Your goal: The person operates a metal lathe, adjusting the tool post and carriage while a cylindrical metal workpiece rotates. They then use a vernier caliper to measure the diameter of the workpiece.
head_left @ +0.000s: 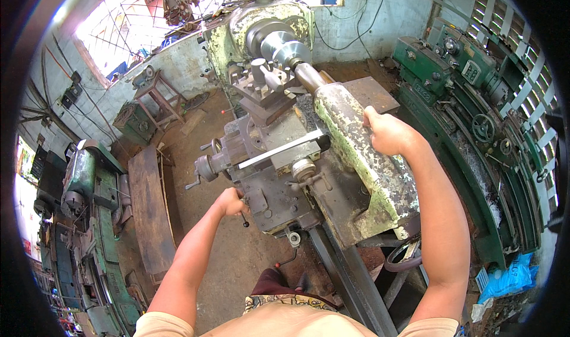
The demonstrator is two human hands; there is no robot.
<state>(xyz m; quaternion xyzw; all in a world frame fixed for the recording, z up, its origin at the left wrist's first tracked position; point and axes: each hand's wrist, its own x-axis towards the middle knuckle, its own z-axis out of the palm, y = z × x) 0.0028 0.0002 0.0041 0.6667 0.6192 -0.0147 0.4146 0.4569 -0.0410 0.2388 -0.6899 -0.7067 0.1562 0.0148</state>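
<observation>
Left hand [230, 202] curled at the left edge of the lathe carriage [270, 203], just above a black-knobbed lever [245, 223]; fingers partly hidden, couldn't tell whether they gripped a handle. Right hand [392, 134] rested against the tailstock [356, 132], bent fingers mostly out of view, so couldn't confirm a grip there either. Tailstock sat right of the tool post [261, 91], its spindle [307, 76] pointing at the shiny metal piece [278, 44] by the headstock [237, 25]. Doing it well probably called for light, even left-hand pressure, right fingers well back from the spindle, and forearms clear of the flat bar [276, 150] lying across the carriage.
</observation>
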